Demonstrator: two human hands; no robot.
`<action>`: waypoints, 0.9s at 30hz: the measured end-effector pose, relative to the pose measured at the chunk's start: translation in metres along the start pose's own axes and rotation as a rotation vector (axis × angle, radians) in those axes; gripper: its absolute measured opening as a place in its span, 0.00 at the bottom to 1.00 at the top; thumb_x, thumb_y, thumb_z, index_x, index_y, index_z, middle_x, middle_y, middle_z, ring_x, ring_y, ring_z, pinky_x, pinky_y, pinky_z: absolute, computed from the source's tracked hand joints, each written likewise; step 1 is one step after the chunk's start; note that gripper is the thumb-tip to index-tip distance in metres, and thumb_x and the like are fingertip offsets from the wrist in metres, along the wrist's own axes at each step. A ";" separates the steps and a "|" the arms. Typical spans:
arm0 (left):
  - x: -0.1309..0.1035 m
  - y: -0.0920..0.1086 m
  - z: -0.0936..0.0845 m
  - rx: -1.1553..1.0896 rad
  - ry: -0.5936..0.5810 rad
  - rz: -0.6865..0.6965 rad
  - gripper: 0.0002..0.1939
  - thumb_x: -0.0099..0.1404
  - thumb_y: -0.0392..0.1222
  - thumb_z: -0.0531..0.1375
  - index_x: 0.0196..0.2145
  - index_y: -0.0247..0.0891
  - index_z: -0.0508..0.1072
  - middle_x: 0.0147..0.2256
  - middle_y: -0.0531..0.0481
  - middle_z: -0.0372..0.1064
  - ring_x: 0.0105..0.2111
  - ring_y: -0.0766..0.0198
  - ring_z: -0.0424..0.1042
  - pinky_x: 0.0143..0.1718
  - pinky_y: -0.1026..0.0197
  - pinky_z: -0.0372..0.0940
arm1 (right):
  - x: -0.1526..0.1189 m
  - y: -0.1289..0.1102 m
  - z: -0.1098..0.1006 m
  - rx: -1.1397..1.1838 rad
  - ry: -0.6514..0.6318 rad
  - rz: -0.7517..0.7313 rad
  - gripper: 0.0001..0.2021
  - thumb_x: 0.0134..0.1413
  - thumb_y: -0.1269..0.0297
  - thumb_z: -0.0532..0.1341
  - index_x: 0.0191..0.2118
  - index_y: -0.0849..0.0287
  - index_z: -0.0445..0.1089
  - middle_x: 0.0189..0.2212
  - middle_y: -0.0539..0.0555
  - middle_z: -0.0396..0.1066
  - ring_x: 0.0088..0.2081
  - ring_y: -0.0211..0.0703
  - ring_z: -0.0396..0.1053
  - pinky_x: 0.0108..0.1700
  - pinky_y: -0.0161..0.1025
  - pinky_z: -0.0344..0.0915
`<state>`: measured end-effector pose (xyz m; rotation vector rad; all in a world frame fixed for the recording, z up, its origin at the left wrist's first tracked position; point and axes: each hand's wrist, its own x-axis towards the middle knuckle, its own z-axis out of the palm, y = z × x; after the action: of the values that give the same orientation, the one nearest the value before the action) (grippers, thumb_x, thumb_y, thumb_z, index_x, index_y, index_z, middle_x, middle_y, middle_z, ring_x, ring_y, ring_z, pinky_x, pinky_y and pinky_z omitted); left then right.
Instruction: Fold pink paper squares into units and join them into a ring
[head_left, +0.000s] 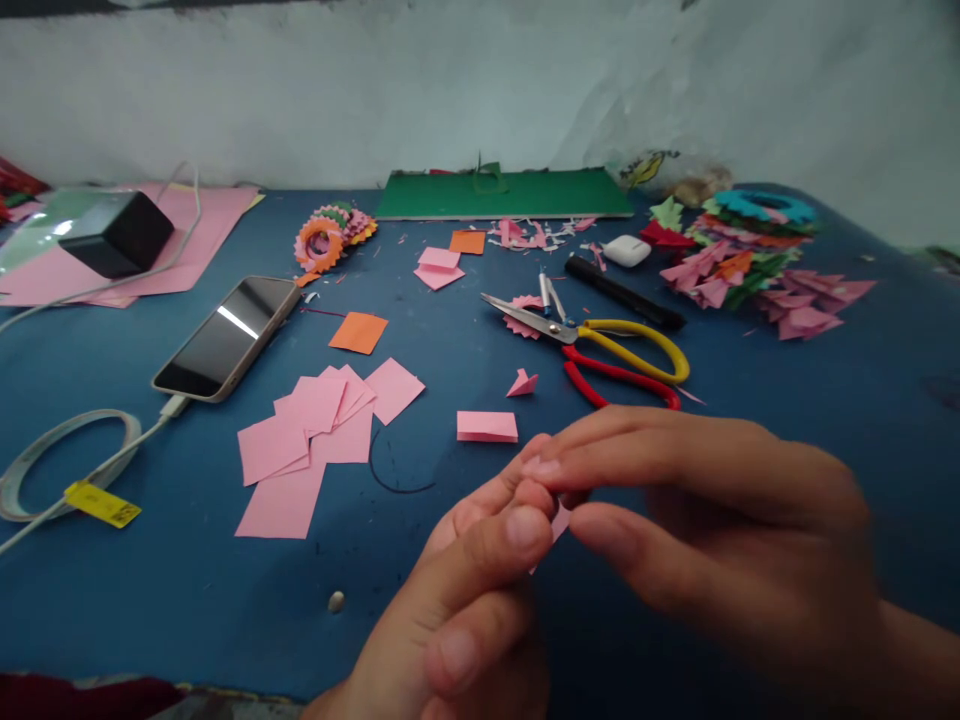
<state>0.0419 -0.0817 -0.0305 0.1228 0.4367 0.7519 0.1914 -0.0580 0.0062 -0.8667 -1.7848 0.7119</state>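
Observation:
My left hand (480,590) is closed, with its thumb pinched against the fingers on a small piece of pink paper (561,522). Only a sliver of that paper shows, so its folded shape is hidden. My right hand (720,530) reaches across from the right. Its stretched fingers rest on the left fingertips, while its thumb stays apart from them, close beside the paper. Just beyond the hands lie a folded pink strip (487,427) and a small pointed pink folded piece (523,383). Scissors (555,330) with one yellow and one red handle lie behind my right hand.
Pink squares (289,445) overlap on the left, near a phone (229,335) on a white cable. A black marker (622,290), a white earbud case (627,250) and folded paper pieces (750,260) are at back right. A green board (502,195) stands along the wall.

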 end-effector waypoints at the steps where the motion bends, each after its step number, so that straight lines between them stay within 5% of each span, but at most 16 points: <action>1: -0.001 0.000 0.003 -0.044 -0.004 -0.034 0.17 0.58 0.40 0.63 0.46 0.42 0.71 0.08 0.63 0.56 0.03 0.77 0.47 0.06 0.75 0.45 | 0.000 0.001 0.000 0.043 -0.009 0.056 0.06 0.46 0.72 0.65 0.32 0.55 0.74 0.28 0.48 0.78 0.30 0.38 0.75 0.35 0.33 0.73; 8: -0.008 0.002 0.008 -0.149 -0.077 -0.089 0.14 0.63 0.36 0.58 0.46 0.44 0.70 0.09 0.63 0.56 0.04 0.77 0.52 0.06 0.77 0.46 | -0.001 0.004 0.001 0.171 -0.031 0.212 0.03 0.45 0.69 0.67 0.29 0.56 0.74 0.26 0.47 0.77 0.30 0.38 0.75 0.35 0.33 0.73; 18: -0.003 0.005 0.004 -0.312 -0.346 -0.113 0.10 0.66 0.31 0.54 0.41 0.39 0.73 0.12 0.62 0.60 0.05 0.79 0.47 0.12 0.79 0.59 | 0.001 0.004 -0.001 0.063 -0.027 0.088 0.06 0.46 0.74 0.65 0.31 0.56 0.74 0.26 0.46 0.78 0.30 0.36 0.75 0.33 0.30 0.72; 27: -0.006 0.005 0.001 -0.325 -0.234 -0.158 0.07 0.63 0.34 0.59 0.37 0.36 0.76 0.10 0.62 0.59 0.05 0.81 0.46 0.11 0.80 0.59 | 0.002 0.000 -0.004 -0.234 0.022 -0.163 0.08 0.44 0.75 0.64 0.30 0.54 0.74 0.24 0.45 0.78 0.24 0.36 0.75 0.27 0.28 0.73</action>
<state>0.0349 -0.0822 -0.0260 -0.1263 0.0966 0.6343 0.1947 -0.0562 0.0092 -0.8661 -1.9191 0.3926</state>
